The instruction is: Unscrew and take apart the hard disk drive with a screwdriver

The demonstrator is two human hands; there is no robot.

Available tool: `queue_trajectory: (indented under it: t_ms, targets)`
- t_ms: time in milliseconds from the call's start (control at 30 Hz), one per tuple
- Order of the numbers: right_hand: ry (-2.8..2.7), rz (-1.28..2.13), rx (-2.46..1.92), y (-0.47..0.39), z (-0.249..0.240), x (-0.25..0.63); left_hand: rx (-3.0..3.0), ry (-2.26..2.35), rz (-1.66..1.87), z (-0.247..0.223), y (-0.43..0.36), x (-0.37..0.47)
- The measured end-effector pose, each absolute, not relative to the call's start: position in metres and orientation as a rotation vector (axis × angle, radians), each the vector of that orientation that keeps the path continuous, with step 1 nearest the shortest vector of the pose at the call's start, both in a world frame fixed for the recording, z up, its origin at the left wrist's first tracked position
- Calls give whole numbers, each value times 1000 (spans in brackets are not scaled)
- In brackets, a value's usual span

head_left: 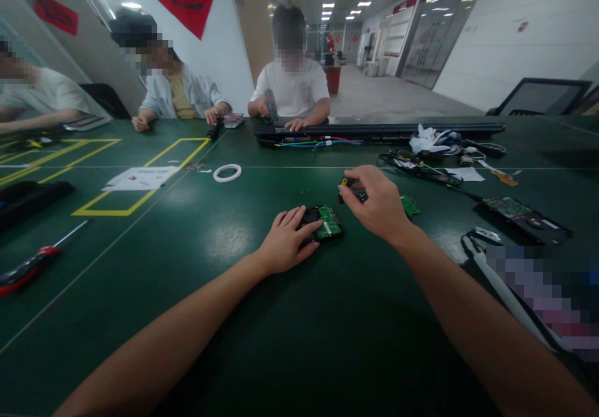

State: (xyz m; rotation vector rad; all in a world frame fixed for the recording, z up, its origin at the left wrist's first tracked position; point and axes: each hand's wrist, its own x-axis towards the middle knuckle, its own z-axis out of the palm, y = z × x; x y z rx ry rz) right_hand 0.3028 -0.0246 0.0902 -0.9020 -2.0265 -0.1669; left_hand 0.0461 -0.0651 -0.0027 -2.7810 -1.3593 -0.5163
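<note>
I'm pinching a tool (345,181), right hand (378,200) just right of the drive (331,217), left hand (290,240) lying spread over its left end.

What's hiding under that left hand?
Under the left hand is part of a black device with a green circuit board. The bit the hand covers can't be seen.

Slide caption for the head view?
Left hand rests on a hard drive, right hand holds a black-and-yellow tool, at a green table.

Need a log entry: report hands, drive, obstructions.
Left hand partly covering hard drive. Right hand gripping yellow-black tool. Circuit board partly behind right hand.
</note>
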Motion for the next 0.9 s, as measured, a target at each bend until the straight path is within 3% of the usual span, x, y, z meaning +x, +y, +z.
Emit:
queue_trajectory:
  t_ms: [900]
  targets:
    - [-2051,-83,-937,-26,89,303,-2790,-1367,-500,-2,-65,45]
